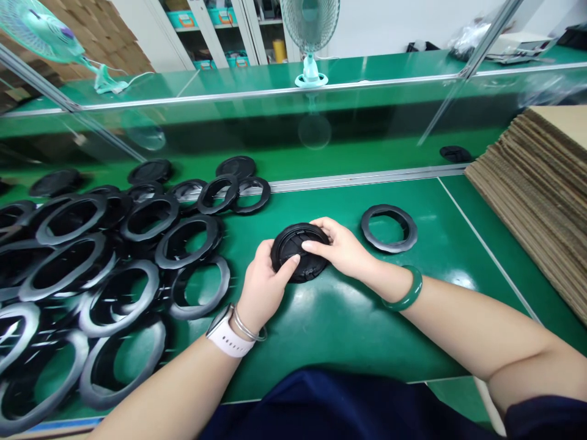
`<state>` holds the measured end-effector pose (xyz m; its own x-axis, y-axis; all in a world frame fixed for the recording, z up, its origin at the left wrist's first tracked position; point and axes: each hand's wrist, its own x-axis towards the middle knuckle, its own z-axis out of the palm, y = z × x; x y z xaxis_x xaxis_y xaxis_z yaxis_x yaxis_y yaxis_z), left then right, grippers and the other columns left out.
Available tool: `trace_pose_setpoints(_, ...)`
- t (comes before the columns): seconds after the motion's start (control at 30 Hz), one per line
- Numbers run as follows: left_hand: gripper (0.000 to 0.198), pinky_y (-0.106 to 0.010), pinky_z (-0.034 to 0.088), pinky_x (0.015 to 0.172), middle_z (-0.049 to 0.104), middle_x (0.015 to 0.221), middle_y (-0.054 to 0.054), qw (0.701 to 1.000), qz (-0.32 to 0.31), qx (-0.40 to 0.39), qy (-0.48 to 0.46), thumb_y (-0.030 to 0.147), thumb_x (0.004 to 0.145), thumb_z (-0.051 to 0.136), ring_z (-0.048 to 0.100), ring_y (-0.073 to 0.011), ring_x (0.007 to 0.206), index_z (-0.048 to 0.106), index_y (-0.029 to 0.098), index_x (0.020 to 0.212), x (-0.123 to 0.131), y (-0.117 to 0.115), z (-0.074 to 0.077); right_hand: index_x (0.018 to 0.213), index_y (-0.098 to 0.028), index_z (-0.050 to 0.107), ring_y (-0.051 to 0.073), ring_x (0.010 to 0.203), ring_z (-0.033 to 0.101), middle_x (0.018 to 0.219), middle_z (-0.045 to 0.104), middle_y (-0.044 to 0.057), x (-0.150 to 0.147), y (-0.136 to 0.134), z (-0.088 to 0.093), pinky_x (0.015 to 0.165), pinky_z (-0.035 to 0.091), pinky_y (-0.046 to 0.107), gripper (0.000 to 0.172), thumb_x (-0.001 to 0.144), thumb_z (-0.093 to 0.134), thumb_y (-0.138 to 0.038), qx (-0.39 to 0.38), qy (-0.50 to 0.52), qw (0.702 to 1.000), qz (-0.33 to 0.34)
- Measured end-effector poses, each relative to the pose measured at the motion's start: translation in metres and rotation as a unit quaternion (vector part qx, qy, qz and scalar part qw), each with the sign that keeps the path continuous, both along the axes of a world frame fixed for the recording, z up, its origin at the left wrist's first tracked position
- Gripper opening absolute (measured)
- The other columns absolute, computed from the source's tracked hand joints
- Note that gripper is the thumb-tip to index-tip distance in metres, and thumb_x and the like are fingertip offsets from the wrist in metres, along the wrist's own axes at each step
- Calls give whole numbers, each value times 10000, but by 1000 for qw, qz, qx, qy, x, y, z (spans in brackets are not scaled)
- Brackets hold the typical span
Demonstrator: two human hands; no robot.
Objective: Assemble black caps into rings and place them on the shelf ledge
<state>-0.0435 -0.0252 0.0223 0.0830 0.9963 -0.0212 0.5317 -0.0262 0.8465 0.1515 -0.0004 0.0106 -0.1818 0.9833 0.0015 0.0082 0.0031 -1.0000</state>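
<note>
**Two hands on one black disc, rings piled everywhere**

Standing by this bench, the thing that grabs you is the black plastic disc (287, 244) sitting right in the middle of the green worktop (348, 348), with both hands on it. The left hand (263, 284) comes in from the near side, its fingers (287, 264) curled closed over the near edge of the disc. The right hand (342, 247) comes in from the other side, its fingers (316, 227) wrapped over the top and far rim. So the disc is basically gripped between the two hands, with fingers lying across its ribbed face. Can't tell if it's actually lifted off the worktop or just pressed against it.

Left wrist has a white-strapped smartwatch (227, 333) and a thin metal bangle (250, 330), and the right has a green jade bangle (403, 290).

Just left of the hands there's a big messy spread of black rings (119, 299), some overlapping, with a few solid black discs (236, 166) up by the aluminium rail (358, 178). One lone ring (389, 228) lies off to the right, well clear of the right hand. Further right, a tall stack of corrugated cardboard sheets (536, 195) sits at the worktop's edge.
</note>
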Motion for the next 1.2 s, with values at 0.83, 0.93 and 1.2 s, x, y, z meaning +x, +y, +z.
trace_pose_setpoints(0.83, 558, -581, 309, 1207, 531, 1483, -66, 913, -354, 192, 68, 358, 887, 704, 389, -307, 1450, 486, 332, 1399, 1, -8, 1, 916, -132, 631, 242, 823, 707, 870, 720, 121, 55, 57, -4, 789, 616, 430, 236, 887, 696, -357, -144, 238, 951, -135)
trace_pose_setpoints(0.93, 619, -596, 230, 1240, 604, 1402, -71, 866, -456, 186, 89, 330, 863, 738, 504, -284, 1357, 470, 311, 1422, 7, -15, 4, 931, -153, 606, 240, 825, 708, 889, 715, 111, 34, 48, -15, 803, 611, 434, 340, 830, 748, -446, -117, 201, 966, -114)
trace_pose_setpoints(1.2, 545, -609, 197, 1242, 706, 1044, -49, 869, -465, 130, 107, 149, 793, 736, 651, -231, 1021, 596, 254, 1309, 11, -18, 11, 1245, -228, 531, 187, 1289, 519, 1364, 593, 66, 51, 141, -2, 1167, 364, 404, 367, 896, 624, -295, 116, -45, 963, -238)
